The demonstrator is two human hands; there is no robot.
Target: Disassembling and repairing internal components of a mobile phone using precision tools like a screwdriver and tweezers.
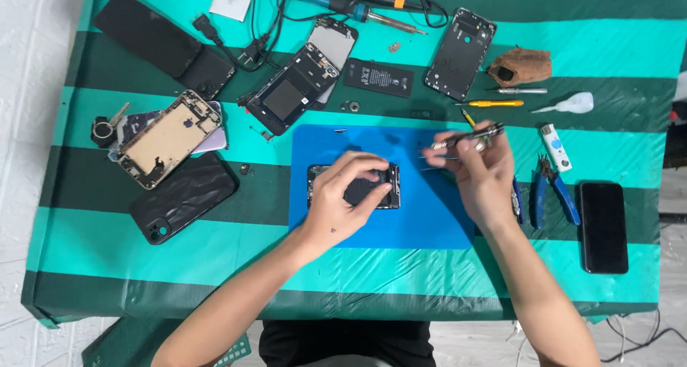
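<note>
An opened phone frame [390, 196] lies on a blue work mat [422, 224] in the middle of the table. My left hand [342, 199] rests over it, fingers gripping its top and right edges. My right hand [481, 172] hovers to the right of the phone, above the mat, pinching a pair of metal tweezers [469, 138] that point left. Whether the tweezer tips hold a small part is too small to tell.
The table has a green and teal striped cover [215, 260]. Left: a gold phone chassis [168, 136], black back covers [182, 197]. Back: a disassembled phone [292, 88], battery [378, 77], black frame [460, 52], soldering iron [358, 11], yellow screwdriver [494, 104]. Right: blue pliers [554, 188], black phone [603, 226].
</note>
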